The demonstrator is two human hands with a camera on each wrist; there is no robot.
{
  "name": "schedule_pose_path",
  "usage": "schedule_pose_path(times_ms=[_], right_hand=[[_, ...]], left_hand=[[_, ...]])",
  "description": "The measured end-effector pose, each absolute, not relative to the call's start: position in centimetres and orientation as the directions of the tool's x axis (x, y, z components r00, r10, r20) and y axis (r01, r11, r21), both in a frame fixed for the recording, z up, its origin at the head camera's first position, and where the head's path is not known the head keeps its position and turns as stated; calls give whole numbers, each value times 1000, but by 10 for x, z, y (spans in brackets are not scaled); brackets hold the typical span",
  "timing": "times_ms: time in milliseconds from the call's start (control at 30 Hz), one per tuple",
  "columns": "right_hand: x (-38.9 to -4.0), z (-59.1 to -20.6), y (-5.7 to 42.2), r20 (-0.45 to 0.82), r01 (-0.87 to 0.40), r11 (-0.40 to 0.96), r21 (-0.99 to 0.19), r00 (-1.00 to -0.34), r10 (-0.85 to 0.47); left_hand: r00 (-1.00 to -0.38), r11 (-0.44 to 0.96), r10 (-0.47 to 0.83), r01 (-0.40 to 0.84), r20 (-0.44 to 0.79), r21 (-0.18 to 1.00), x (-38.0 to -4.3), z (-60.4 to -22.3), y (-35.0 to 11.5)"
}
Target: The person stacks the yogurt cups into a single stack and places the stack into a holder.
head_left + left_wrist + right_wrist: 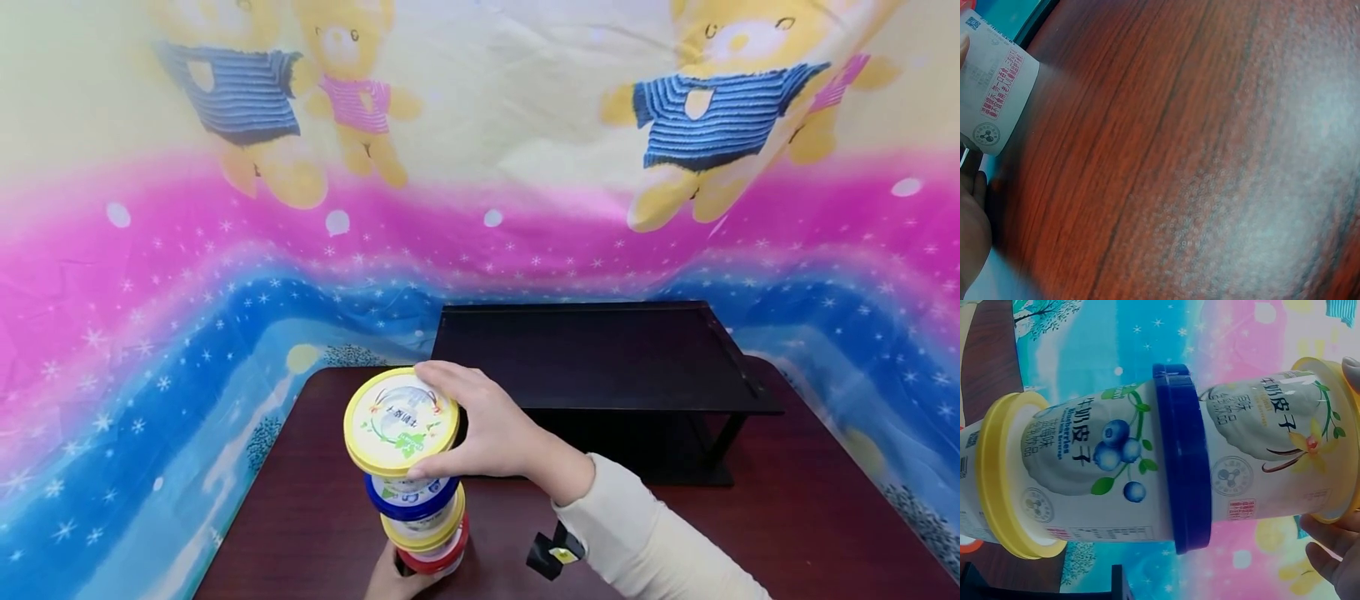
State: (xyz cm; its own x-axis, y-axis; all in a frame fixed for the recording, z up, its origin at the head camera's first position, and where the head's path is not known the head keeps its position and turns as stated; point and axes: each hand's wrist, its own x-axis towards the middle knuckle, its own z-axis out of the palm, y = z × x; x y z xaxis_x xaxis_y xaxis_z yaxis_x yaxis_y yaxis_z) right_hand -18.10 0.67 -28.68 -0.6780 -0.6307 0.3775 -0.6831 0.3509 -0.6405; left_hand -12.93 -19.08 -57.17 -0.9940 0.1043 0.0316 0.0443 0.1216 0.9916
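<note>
Several white paper tubs stand in a column with a slight lean in the head view. Topmost is a yellow-lidded tub point(401, 421) with a vanilla flower on its side. My right hand point(491, 425) grips it around the lid's edge, thumb in front and fingers behind. Beneath it come a blue-lidded tub point(1110, 456) printed with blueberries, another yellow-lidded tub point(426, 540) and a red-lidded tub point(442, 560). Low on the column, my left hand point(393, 579) holds the red-lidded tub, partly hidden by it. Small red print shows on that tub in the left wrist view.
Behind and to the right stands a black raised shelf point(592, 358) on the dark red-brown wooden table point(300, 492). A printed cloth point(495, 167) with bears hangs around the table's back and sides. A black wrist camera point(553, 554) hangs under the right sleeve.
</note>
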Motion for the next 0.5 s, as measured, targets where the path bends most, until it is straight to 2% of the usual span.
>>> schedule_pose_path(times_ms=[167, 333, 500], right_hand=[[-180, -282, 5, 348, -693, 384, -610, -669, -657], [-181, -283, 4, 300, -660, 378, -649, -679, -670], [-182, -286, 4, 303, -659, 353, -664, -670, -678]], left_hand=[[-994, 142, 111, 18, 2, 990, -131, -571, -192], [-992, 118, 114, 63, 49, 991, -130, -573, -192], [-992, 98, 105, 78, 67, 992, -130, -574, -190]])
